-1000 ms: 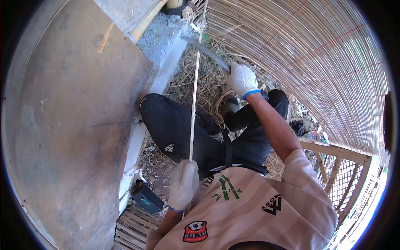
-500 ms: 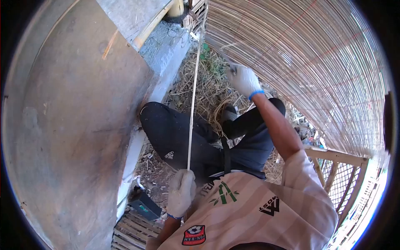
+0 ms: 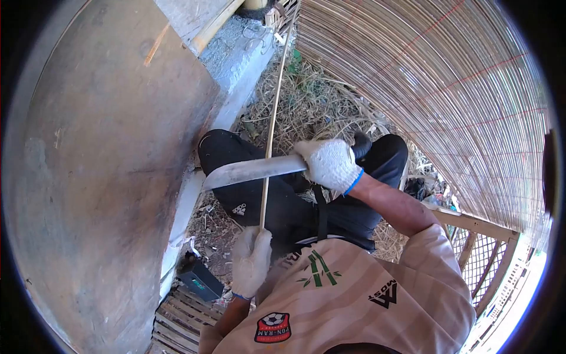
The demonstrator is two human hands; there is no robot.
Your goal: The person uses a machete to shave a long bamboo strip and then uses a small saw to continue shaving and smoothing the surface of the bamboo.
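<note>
My left hand (image 3: 252,259), in a white work glove, is closed round the near end of a long, thin bamboo strip (image 3: 273,121). The strip runs away from me over my lap toward the top of the view. In my right hand (image 3: 330,164), also gloved in white with a blue cuff, is the handle of a machete (image 3: 250,171); the fingers hide the handle. Its broad grey blade points left and crosses over the strip, a little above my left hand. The blade tip lies over my bent left knee, close to the wall's pale ledge.
A large brown board (image 3: 112,159) stands along the left. On the right hangs a screen of thin slats (image 3: 424,65). Dry straw (image 3: 306,109) covers the ground ahead. A dark box (image 3: 200,280) sits beside a slatted bamboo surface (image 3: 183,324) at lower left.
My right hand has come down and toward me from near the slat screen, bringing the machete blade across the strip. My left hand keeps its grip, shifted slightly left.
</note>
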